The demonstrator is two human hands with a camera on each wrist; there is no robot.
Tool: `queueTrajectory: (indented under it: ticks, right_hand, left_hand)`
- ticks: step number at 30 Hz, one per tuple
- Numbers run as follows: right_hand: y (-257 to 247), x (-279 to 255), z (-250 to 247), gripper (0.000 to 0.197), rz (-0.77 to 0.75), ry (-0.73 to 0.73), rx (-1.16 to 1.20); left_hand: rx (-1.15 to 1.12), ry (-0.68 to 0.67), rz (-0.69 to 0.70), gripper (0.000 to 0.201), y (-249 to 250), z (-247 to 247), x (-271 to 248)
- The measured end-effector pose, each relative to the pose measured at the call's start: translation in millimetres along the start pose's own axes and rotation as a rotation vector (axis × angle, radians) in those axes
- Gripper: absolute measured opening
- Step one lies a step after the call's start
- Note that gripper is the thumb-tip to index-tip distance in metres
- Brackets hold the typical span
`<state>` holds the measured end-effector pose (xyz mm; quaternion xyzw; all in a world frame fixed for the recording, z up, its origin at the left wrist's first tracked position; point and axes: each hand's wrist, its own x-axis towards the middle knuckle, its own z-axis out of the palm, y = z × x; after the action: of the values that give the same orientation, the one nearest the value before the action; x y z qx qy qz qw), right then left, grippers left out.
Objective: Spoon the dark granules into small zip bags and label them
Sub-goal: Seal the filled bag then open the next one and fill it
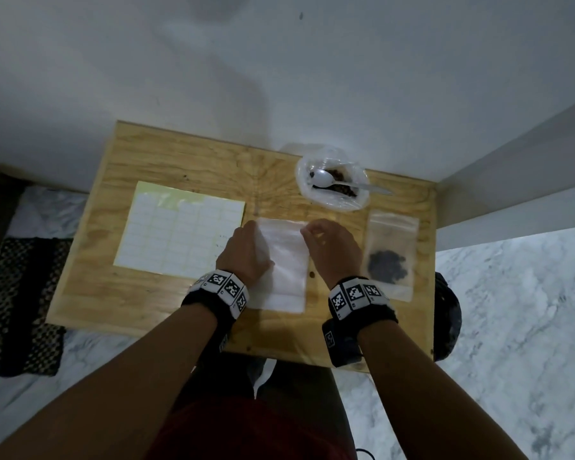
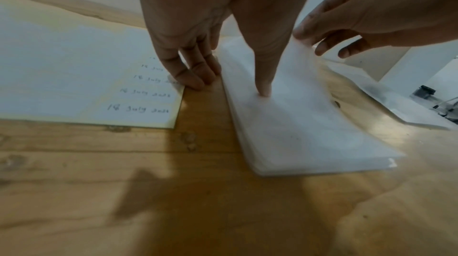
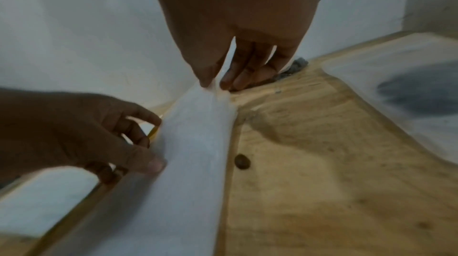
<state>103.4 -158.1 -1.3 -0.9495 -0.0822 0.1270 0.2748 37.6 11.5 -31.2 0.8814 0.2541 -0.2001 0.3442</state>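
Zip bags, a flat stack of small clear plastic ones, lie in the middle of the light wooden table, right between the two hands, with the long side of the stack running away from the person toward the wall. The right hand is at the far right corner of the stack, where its thumb and fingers pinch the top bag and lift that edge up a little. The left hand is on the left side; its thumb presses straight down on the stack to keep it still, and its other fingers rest on the table by the label sheet. So the right hand is the one that looks set to pull a bag free, up and toward the right. Just right of the right hand lies a clear zip bag with a dark pile of granules in its lower part; I cannot tell if its zip is closed. Farther back sits a clear plastic container with some dark granules in it and a shiny metal spoon resting across it, bowl to the left. To the left of the stack lies a white sheet of small sticky labels on yellowish backing, and some labels have a date written on them, though the writing is blurry.
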Motion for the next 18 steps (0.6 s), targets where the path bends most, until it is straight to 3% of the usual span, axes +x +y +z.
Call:
queueTrajectory:
  ticks: [2,6,10,14,18]
  right_hand:
    - [-1,1,-4,0.013,-0.025,-0.019,0.111]
    - [1,4,-12,0.008,-0.043,-0.086,0.294]
    - [3,4,-22,0.008,-0.048,-0.138,0.390]
    - [0,0,-36,0.015,-0.190,-0.253,0.425]
    - [-21,-1,-61,0.011,-0.221,-0.307,0.448]
  left_hand:
    - [-0.090,0.023,0.031,0.067,-1,-2,0]
    - [-0.286,0.093,0.026,0.030,4,-18,-8]
    - [-0.337,0.076,0.080,0.022,7,-39,-14]
    - [-0.406,0.056,0.172,0.022,15,-59,-27]
    - [-0.469,0.236,0.142,0.021,23,-80,-45]
